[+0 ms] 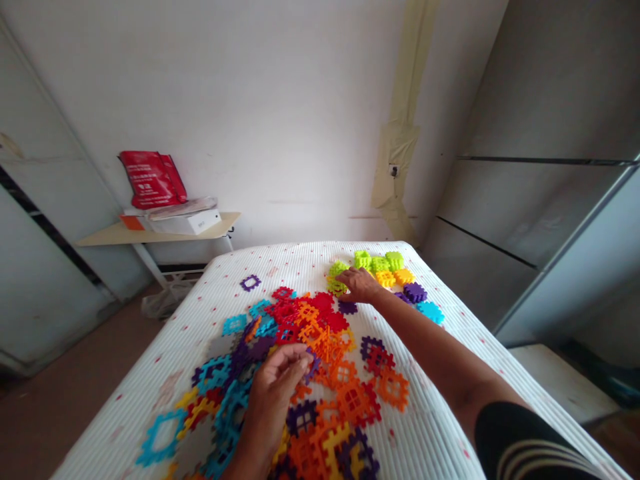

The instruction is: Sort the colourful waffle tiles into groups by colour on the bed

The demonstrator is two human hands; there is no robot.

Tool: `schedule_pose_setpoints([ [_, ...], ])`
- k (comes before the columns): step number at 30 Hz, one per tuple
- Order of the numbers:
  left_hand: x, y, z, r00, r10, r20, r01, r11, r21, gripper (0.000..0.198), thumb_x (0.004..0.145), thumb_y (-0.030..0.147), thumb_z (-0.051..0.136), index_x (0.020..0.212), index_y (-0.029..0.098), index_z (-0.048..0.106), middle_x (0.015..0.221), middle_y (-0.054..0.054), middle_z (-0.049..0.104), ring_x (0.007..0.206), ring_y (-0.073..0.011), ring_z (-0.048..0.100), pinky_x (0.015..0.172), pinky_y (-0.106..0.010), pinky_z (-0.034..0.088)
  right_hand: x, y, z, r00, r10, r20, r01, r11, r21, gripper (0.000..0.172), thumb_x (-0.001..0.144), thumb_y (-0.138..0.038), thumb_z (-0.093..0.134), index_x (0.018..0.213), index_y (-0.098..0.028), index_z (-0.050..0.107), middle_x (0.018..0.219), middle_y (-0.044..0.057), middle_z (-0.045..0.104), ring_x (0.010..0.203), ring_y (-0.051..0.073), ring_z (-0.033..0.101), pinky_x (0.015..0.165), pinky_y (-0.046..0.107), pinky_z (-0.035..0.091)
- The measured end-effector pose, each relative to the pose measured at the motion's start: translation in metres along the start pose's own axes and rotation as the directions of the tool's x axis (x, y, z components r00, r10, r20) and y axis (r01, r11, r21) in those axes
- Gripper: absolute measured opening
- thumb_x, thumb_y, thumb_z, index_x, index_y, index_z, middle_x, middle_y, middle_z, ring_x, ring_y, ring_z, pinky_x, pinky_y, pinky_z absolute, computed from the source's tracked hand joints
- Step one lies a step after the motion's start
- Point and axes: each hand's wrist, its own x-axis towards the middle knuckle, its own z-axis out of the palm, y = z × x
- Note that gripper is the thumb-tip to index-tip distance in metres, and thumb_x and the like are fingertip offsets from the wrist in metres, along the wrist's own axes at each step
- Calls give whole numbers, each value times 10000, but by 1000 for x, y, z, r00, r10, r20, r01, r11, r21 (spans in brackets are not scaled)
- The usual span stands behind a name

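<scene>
Near the front of the bed-like surface, my left hand (280, 380) is closed, with a purple interlocking plastic tile (313, 365) pinched between thumb and fingers. It hovers over a wide heap of notched tiles in red, orange, blue, purple, yellow and grey; an orange tile (353, 398) lies just right of it. Farther off, my right hand (359, 285) has its fingers curled against a stack of lime-green tiles (337, 270). The fingertips are partly lost against the stack. Just below that hand lies a dark purple tile (348, 307).
Grouped stacks stand at the far right: green (394, 259), yellow (404, 276), purple (415, 292) and light blue (431, 311). A lone purple frame tile (251, 283) lies far left. A side table (107, 235) holds a red bag (153, 180) and white box (193, 222). Grey cabinets (530, 200) flank the right.
</scene>
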Motion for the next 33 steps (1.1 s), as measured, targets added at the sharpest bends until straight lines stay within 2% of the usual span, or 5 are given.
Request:
schedule_pose_setpoints([
  [10,-1,4,1,1000,3,-29,-3,1000,-19,383,627,433,700,890,160,643,775,-41,681,688,-151,583,597,-225,454,4,-4,3,999,19,-45,-20,999,-25,352,836,-423,524,1056,-163,614,1007,106,653,975,240,535,809,339,338],
  [16,0,2,1,1000,-6,-21,6,999,-35,390,636,445,693,896,159,635,772,-39,684,669,-148,578,590,-229,457,10,-4,10,994,37,-101,-42,998,-47,246,896,-257,410,964,-149,620,881,108,665,855,217,551,768,345,326],
  [21,2,-3,-1,1000,-3,-12,3,1000,-13,360,665,439,678,894,164,635,778,-36,684,707,-150,582,623,-227,456,16,-2,17,993,35,-111,-43,997,-71,299,920,-200,323,1026,-154,599,877,92,659,833,208,534,768,346,332],
  [27,2,-4,-3,1000,-15,5,15,1000,-14,342,690,423,663,918,171,626,802,-31,690,725,-152,586,640,-228,456,17,2,21,994,45,-100,-47,999,-24,359,885,-200,388,1211,-159,533,1016,101,650,957,220,520,807,343,347],
  [33,1,-3,-2,1000,-21,-3,21,1000,-19,357,682,439,662,911,167,638,811,-39,692,729,-169,600,642,-246,463,25,12,17,969,217,-115,-198,968,151,410,832,-183,446,1230,-184,541,1086,98,644,1031,229,532,875,347,364],
])
